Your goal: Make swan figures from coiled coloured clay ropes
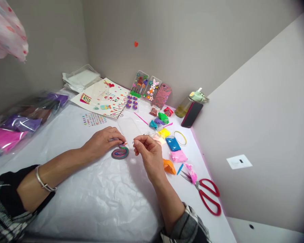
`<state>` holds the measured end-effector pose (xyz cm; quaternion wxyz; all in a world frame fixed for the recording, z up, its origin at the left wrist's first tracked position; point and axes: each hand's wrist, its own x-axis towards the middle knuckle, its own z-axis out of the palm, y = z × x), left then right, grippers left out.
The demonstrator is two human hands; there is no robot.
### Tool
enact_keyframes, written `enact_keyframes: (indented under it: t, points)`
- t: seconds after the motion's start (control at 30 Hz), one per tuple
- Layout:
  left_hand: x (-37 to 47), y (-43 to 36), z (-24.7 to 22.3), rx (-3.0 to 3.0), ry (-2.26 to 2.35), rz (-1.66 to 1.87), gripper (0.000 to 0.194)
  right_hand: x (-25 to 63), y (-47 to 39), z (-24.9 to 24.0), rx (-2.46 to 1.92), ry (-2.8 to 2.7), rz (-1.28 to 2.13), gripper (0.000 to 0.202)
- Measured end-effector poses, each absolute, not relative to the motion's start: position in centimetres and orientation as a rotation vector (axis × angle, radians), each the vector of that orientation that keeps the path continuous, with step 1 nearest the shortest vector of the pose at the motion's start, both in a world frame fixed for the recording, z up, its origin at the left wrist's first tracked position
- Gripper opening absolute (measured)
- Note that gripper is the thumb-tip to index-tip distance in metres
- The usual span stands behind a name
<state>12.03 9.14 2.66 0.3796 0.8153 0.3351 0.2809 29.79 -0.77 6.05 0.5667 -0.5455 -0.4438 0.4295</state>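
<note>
A swan-shaped clay figure (120,153), swirled in grey, purple, blue and green, lies flat on the white covering. The fingertips of my left hand (105,140) are closed at its head, beside a small orange beak. Just to the right, raised above the covering, my right hand (148,150) has thumb and forefinger pinched together. A tiny dark speck shows at those fingertips, too small to name. Behind both hands lies a clear phone case (129,127). A sheet of gem stickers (93,118) is beyond my left hand.
Clay packets, including blue (173,144) and orange (169,166), line the right side near red-handled scissors (209,195). A phone (192,114) leans on a bottle (183,107). Decorated cases (152,89) stand against the wall. Bagged clay (22,123) lies left; a decorated paper sheet (91,98) lies behind.
</note>
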Motion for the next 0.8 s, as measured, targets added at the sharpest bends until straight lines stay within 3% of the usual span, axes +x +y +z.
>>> enact_keyframes:
  t: [0.47,0.8]
  points:
    - [12.06,9.05,2.44,2.134,0.859,0.705,0.023,29.76,-0.90,6.14,-1.275,-1.052,1.024,0.014]
    - [11.34,9.01,2.22,2.271,0.838,0.706,0.032,29.86,-0.79,6.29,-1.243,-1.039,1.026,0.015]
